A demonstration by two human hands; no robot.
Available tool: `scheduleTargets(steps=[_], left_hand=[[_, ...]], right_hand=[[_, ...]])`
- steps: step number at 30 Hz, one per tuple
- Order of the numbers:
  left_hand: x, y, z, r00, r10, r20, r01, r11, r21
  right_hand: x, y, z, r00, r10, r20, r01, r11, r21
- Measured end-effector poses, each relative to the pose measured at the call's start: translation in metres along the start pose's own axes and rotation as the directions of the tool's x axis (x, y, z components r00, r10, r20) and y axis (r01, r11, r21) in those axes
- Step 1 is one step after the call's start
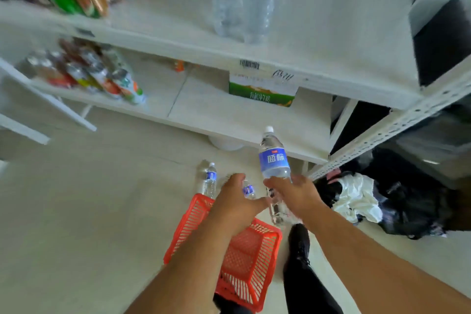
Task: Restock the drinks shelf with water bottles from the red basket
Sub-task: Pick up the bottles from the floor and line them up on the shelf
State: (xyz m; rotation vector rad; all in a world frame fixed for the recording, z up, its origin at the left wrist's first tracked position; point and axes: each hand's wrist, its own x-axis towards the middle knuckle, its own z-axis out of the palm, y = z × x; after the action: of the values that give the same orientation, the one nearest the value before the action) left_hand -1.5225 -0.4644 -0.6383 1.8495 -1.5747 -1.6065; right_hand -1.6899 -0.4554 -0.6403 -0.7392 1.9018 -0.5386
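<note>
My right hand (297, 195) grips a clear water bottle with a blue label (274, 163) around its lower half, cap pointing up, in front of the lowest shelf. My left hand (235, 197) hovers beside it over the far end of the red basket (251, 255), fingers loosely curled; a small part of another bottle (248, 190) shows just past its fingers, and whether they touch it I cannot tell. One more water bottle (210, 181) stands on the floor beyond the basket. Two blue-labelled water bottles (242, 0) stand on the upper white shelf (318, 41).
Colourful drink cans and bottles (84, 71) crowd the left of the shelves. A green and white carton (262, 93) sits on the lower shelf (216, 112). A pile of black and white bags (377, 201) lies on the floor at right. My black-clad leg (303, 270) stands beside the basket.
</note>
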Motion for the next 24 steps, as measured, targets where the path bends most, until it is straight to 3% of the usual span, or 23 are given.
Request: scheduleTargets(steps=[7,13,24], left_hand=[[-0.085,0.07,-0.065,0.98,0.162,-0.119,-0.167,0.985,-0.031],[-0.108,0.117,-0.091,0.94,0.304,-0.157,-0.312,0.95,-0.032],[-0.073,0.197,-0.091,0.906,0.395,-0.151,-0.405,0.913,-0.043]], right_hand=[[-0.107,-0.068,-0.036,0.973,-0.232,-0.019,0.232,0.97,0.07],[-0.14,-0.105,-0.067,0.92,-0.38,-0.096,0.389,0.913,0.121],[-0.112,-0.161,-0.115,0.9,-0.4,-0.171,0.435,0.844,0.314]])
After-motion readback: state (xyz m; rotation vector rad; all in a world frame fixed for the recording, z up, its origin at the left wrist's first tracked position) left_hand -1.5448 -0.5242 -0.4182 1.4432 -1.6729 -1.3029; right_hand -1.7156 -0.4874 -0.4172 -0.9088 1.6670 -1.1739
